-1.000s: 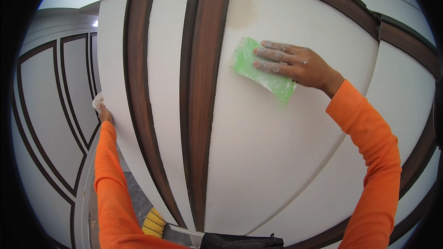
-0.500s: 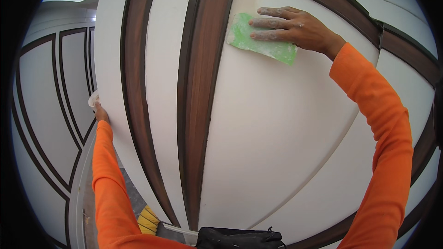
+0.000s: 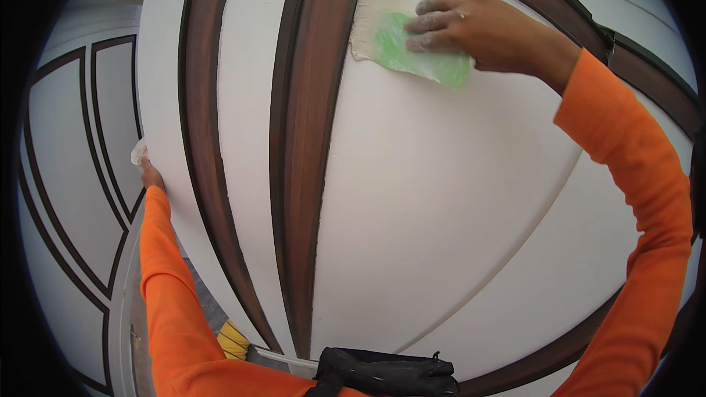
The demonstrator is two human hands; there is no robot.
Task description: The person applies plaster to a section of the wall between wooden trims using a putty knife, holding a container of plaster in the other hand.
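Note:
My right hand (image 3: 478, 26), dusted with white, presses a thin green putty spreader (image 3: 393, 40) against the upper part of a white wall panel (image 3: 441, 169). Its fingers lie over the sheet, which is smeared with white. Left of the spreader, a beige patch of wet-looking filler (image 3: 363, 33) with a ragged lower edge runs along the brown moulding (image 3: 312, 103). Far to the left, my left hand (image 3: 151, 175) holds a small whitish cup (image 3: 138, 153) beside the panel's edge; its contents are too small to make out.
Dark brown strips (image 3: 202, 103) divide the white wall. Another panelled wall (image 3: 66, 162) with dark frames stands at the left. Low down are a black pouch (image 3: 386, 373) at my waist and a yellow bristled thing (image 3: 233, 341) on the grey floor.
My right hand has drawn the spreader rightward across the panel, uncovering a filler patch with a raised edge beside the moulding. My left hand still holds the cup. The view has shifted slightly.

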